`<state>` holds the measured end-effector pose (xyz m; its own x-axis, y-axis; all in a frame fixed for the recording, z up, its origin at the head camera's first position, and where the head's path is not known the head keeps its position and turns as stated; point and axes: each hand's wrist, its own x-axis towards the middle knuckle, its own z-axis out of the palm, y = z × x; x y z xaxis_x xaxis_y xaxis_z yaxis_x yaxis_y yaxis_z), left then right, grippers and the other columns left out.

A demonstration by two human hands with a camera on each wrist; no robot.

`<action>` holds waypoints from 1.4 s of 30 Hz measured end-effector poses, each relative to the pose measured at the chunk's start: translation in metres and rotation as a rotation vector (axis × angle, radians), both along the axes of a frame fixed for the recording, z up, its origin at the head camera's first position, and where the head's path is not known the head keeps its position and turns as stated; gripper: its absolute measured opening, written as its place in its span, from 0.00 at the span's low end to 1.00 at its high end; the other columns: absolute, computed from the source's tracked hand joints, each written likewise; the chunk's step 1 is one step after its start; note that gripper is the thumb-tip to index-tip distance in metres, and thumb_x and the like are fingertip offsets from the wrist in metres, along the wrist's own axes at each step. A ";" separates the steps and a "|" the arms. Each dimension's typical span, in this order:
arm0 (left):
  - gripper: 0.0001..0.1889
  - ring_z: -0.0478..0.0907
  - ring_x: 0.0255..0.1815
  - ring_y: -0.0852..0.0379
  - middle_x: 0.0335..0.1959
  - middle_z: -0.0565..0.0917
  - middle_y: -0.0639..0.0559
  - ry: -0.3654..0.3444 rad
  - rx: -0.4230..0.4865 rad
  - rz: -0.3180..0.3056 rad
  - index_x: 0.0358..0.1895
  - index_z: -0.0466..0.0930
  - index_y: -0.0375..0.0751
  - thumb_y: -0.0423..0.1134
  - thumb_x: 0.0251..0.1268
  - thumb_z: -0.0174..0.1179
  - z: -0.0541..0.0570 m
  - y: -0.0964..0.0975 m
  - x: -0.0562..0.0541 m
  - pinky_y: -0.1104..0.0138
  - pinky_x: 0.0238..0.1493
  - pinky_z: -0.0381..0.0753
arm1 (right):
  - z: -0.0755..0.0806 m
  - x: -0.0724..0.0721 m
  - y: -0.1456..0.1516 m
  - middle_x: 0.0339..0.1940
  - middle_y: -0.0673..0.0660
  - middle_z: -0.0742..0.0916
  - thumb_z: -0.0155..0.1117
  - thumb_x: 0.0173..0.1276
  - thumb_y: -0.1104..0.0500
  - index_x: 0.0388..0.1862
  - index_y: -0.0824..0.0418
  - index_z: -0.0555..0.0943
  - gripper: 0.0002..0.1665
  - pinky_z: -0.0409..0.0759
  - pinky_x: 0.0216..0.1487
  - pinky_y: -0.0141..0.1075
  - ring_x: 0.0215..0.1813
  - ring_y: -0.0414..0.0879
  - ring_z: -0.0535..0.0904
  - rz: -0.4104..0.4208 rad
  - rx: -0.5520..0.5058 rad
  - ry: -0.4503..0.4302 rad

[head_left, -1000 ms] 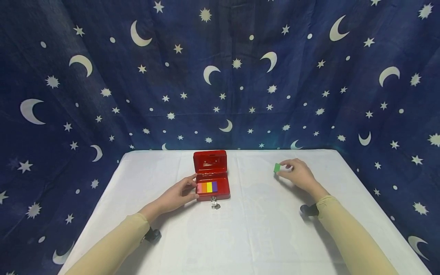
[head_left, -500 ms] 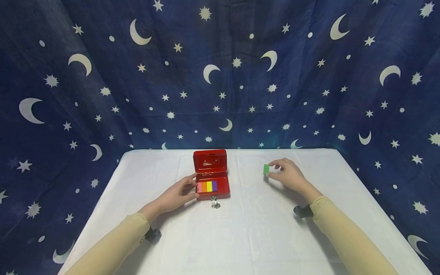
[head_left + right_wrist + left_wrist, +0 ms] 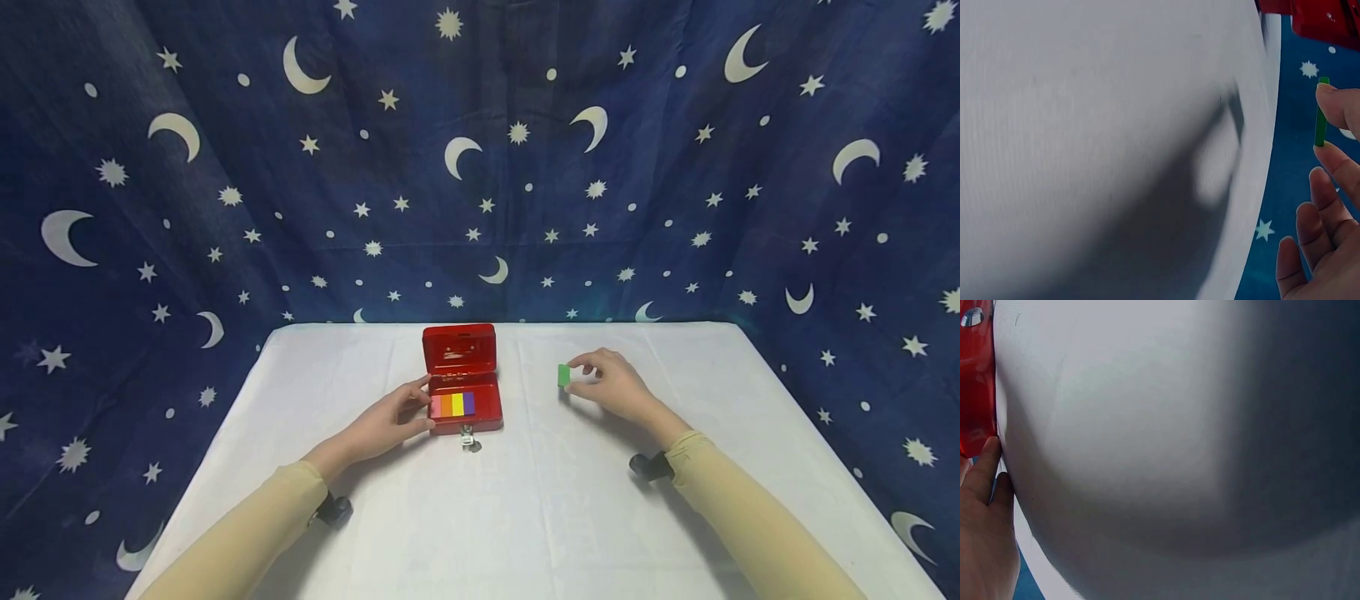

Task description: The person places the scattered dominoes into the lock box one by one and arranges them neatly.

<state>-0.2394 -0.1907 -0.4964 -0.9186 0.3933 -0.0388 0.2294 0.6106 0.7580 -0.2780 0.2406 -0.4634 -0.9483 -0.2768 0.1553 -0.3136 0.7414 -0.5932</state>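
A red metal cash box (image 3: 491, 412) stands on the table with its lid raised. In its left part lies a row of upright coloured strips: pink, orange, yellow (image 3: 457, 405) and purple. My left hand (image 3: 386, 427) rests its fingers and thumb against the box's left side; the left wrist view shows fingertips at the red box's (image 3: 975, 394) corner. To the right of the box my right hand (image 3: 611, 387) pinches a thin green rectangular block (image 3: 564, 375) between thumb and fingertip. In the right wrist view this green block (image 3: 1321, 119) appears edge-on, the other fingers loosely bent.
A silver latch or padlock (image 3: 467, 437) hangs at the box's front. White cloth (image 3: 480, 517) covers the table. Behind and beside it hangs a dark blue curtain (image 3: 375, 167) with moons and stars. A dark wrist camera (image 3: 648, 467) sits below the right wrist.
My right hand has moved left with the green block, closer to the red box, and the block has turned slightly more upright. The left hand and the box stay where they were.
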 end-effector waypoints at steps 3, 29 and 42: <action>0.24 0.68 0.75 0.52 0.80 0.59 0.65 0.000 -0.001 0.002 0.57 0.74 0.56 0.56 0.63 0.71 0.000 0.000 0.000 0.43 0.74 0.62 | 0.001 0.002 -0.005 0.42 0.55 0.83 0.78 0.60 0.45 0.56 0.53 0.86 0.27 0.71 0.45 0.43 0.45 0.51 0.74 0.006 0.002 -0.013; 0.25 0.63 0.78 0.54 0.81 0.59 0.65 -0.020 -0.032 0.018 0.57 0.73 0.59 0.60 0.62 0.70 0.001 -0.001 -0.001 0.42 0.74 0.62 | 0.001 0.005 -0.048 0.41 0.48 0.81 0.78 0.59 0.45 0.56 0.48 0.85 0.26 0.74 0.47 0.42 0.46 0.48 0.75 0.083 0.018 -0.042; 0.25 0.63 0.78 0.54 0.81 0.59 0.66 -0.031 -0.026 0.024 0.57 0.73 0.60 0.60 0.62 0.71 0.000 0.000 -0.001 0.42 0.74 0.62 | 0.003 0.002 -0.074 0.41 0.47 0.81 0.77 0.60 0.46 0.56 0.46 0.85 0.24 0.75 0.46 0.42 0.47 0.47 0.75 0.101 0.028 -0.053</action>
<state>-0.2401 -0.1908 -0.4962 -0.9260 0.3696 -0.0770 0.1915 0.6355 0.7479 -0.2763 0.1662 -0.4602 -0.9218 -0.3754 0.0966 -0.3566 0.7238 -0.5907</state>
